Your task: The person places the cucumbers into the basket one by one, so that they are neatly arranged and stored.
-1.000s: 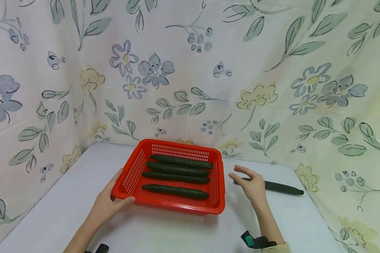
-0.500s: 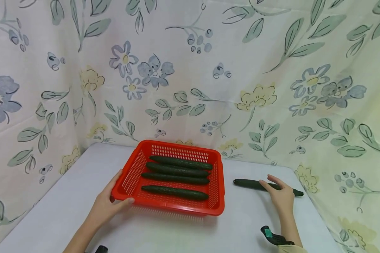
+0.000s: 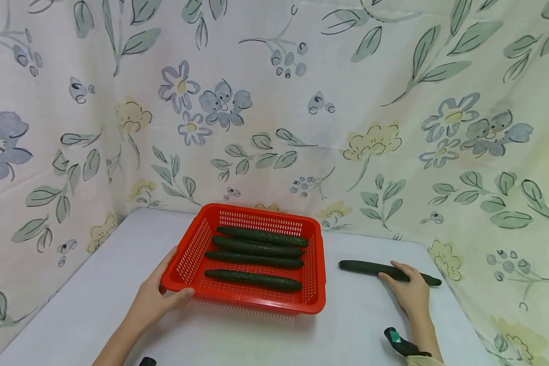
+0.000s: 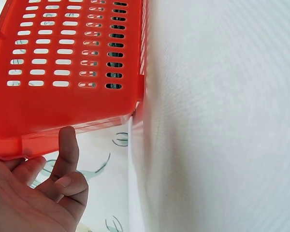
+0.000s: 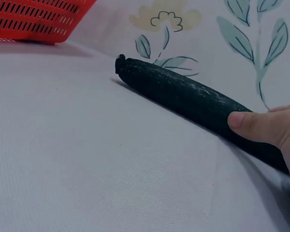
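A red plastic basket [image 3: 251, 302] with slotted walls stands left of centre on the table. Its near left corner is gripped by my left hand [image 3: 150, 301], thumb along the front rim and fingers at the outer side; the left wrist view shows those fingers curled beneath the rim [image 4: 34, 151]. To the right of the basket lies a single dark green cucumber [image 3: 362, 267], sloping slightly down to the right. My right hand [image 3: 413, 294] pinches it right of its middle, thumb on the near side, as the thumb [image 5: 253, 126] in the right wrist view confirms. The hand covers part of it.
Several cucumbers [image 3: 253, 280] lie side by side within the basket. The white table [image 3: 347, 325] ends at a floral curtain [image 3: 274, 101] behind and on both sides. A dark wrist strap [image 3: 404, 346] sits on my right wrist.
My right hand has moved right from beside the cucumber's left end, come down on it and closed its fingers and thumb around it. The left hand and basket have stayed put.
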`<control>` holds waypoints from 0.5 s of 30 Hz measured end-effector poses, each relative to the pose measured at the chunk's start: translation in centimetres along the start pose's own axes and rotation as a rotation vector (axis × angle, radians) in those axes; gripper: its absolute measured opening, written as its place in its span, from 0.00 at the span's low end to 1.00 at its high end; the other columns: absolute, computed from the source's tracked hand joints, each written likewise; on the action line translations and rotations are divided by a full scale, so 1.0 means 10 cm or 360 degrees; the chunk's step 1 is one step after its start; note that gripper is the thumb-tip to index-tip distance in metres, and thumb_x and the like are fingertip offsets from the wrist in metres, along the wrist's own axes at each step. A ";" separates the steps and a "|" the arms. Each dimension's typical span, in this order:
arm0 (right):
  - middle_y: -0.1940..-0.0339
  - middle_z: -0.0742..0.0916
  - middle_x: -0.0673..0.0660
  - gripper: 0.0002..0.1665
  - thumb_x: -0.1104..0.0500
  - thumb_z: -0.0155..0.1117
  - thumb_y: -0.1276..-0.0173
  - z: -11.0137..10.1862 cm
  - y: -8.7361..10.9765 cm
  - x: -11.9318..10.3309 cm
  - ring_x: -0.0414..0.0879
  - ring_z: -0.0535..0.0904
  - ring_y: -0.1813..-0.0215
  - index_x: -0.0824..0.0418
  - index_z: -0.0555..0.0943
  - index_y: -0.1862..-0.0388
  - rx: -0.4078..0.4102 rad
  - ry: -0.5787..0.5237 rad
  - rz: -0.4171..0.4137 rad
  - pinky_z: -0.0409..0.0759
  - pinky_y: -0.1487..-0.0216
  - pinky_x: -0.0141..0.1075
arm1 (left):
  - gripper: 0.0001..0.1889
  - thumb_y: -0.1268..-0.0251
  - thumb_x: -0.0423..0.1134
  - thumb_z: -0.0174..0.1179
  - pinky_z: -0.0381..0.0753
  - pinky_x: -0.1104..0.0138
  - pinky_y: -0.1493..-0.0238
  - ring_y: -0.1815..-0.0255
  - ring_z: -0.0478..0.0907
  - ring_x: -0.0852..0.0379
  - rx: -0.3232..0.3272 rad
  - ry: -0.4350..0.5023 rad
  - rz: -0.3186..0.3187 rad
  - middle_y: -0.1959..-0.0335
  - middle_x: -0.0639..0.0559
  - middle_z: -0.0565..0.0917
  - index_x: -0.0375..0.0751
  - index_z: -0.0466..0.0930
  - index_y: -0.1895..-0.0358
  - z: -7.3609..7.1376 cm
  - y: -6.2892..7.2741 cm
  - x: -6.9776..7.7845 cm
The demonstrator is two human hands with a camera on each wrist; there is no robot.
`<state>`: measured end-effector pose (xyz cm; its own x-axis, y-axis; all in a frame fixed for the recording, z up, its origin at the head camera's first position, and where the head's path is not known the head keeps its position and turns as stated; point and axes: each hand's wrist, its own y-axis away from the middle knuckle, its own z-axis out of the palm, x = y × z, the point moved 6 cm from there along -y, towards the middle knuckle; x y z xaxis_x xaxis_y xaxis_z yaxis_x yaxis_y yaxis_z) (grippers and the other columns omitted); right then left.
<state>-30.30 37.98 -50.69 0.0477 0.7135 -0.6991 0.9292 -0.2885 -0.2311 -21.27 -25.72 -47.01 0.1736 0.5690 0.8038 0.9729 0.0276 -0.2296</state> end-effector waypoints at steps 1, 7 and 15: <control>0.28 0.78 0.71 0.39 0.45 0.82 0.37 0.00 0.00 0.00 0.72 0.67 0.23 0.64 0.83 0.33 -0.0008 0.0017 -0.0026 0.63 0.24 0.66 | 0.57 0.37 0.47 0.77 0.75 0.75 0.45 0.28 0.75 0.39 0.0000 0.0005 0.0004 0.18 0.37 0.66 0.53 0.47 0.11 0.00 0.00 0.00; 0.28 0.78 0.72 0.37 0.41 0.80 0.36 0.01 0.02 0.03 0.74 0.66 0.23 0.61 0.83 0.35 -0.0119 0.0031 -0.0021 0.62 0.24 0.68 | 0.56 0.36 0.48 0.77 0.75 0.75 0.46 0.28 0.75 0.38 0.0002 0.0003 -0.0009 0.18 0.37 0.65 0.49 0.48 0.12 0.00 0.00 0.02; 0.28 0.80 0.72 0.40 0.39 0.81 0.37 0.01 0.03 0.06 0.73 0.67 0.23 0.62 0.85 0.34 -0.0186 -0.0043 0.0061 0.61 0.23 0.67 | 0.56 0.36 0.49 0.77 0.77 0.71 0.45 0.28 0.75 0.37 -0.0001 -0.0018 -0.0013 0.18 0.36 0.65 0.50 0.48 0.12 0.00 0.00 0.01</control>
<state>-30.00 38.22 -51.27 0.0756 0.6856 -0.7240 0.9634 -0.2375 -0.1243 -21.23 -25.66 -46.90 0.1641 0.5778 0.7995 0.9743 0.0317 -0.2228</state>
